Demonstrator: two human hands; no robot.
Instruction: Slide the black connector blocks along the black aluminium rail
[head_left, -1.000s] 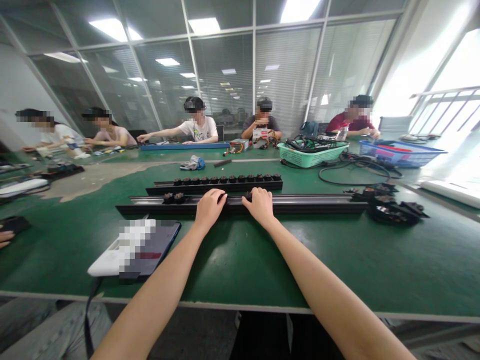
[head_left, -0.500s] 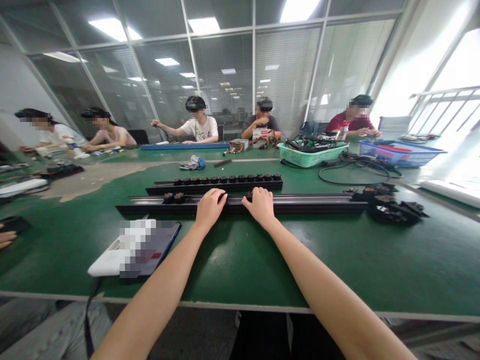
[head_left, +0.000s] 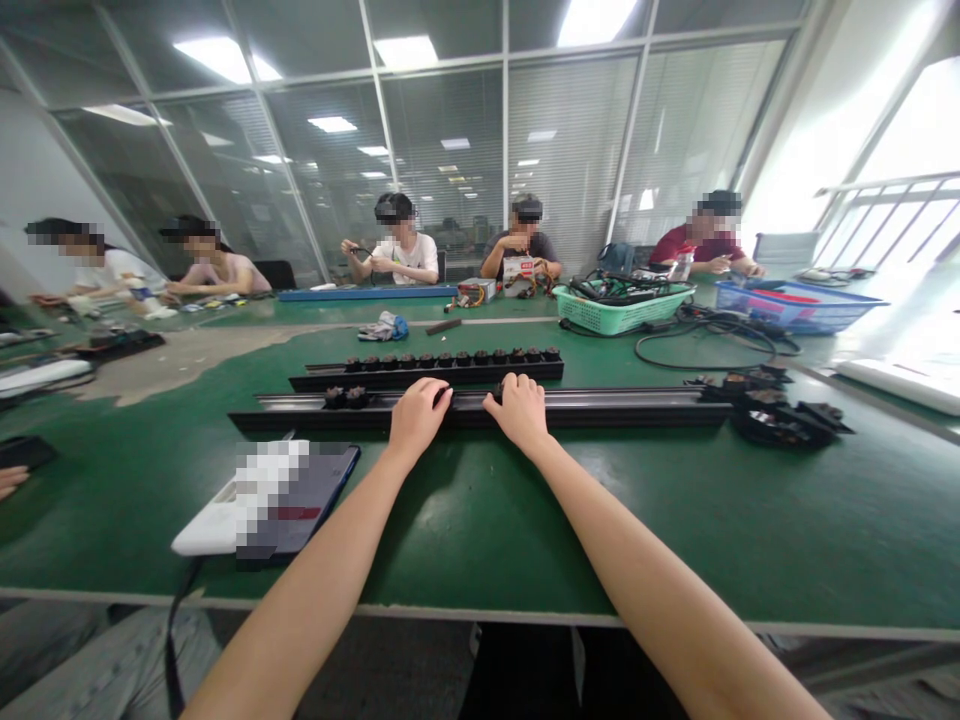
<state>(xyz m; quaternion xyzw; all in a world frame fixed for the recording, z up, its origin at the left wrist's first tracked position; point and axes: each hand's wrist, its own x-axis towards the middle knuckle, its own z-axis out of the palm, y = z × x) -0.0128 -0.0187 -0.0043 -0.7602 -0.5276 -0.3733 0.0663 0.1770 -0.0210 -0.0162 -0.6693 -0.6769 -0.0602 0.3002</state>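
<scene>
A long black rail (head_left: 615, 412) with a silvery channel lies crosswise in front of me. My left hand (head_left: 418, 412) rests on it just left of the middle, fingers curled round a small dark part that is mostly hidden. To its right, my right hand (head_left: 519, 408) is closed on the same rail, and a bit of another small black part shows by its thumb. Two black block-like parts (head_left: 346, 398) sit in the channel left of my hands. Behind lies a shorter black rail (head_left: 427, 380) carrying a row of several similar parts.
A pile of black parts (head_left: 787, 415) lies at the rail's right end. Near my left forearm are a white device (head_left: 202, 530) and a dark phone-like slab (head_left: 330, 490). Farther back stand a green basket (head_left: 626, 312) and a blue basket (head_left: 810, 310). Several co-workers sit around the green table (head_left: 480, 540).
Both my hands hold the same place on the rail. Across the table, a co-worker in a white shirt has brought a raised hand inward, near the other hand.
</scene>
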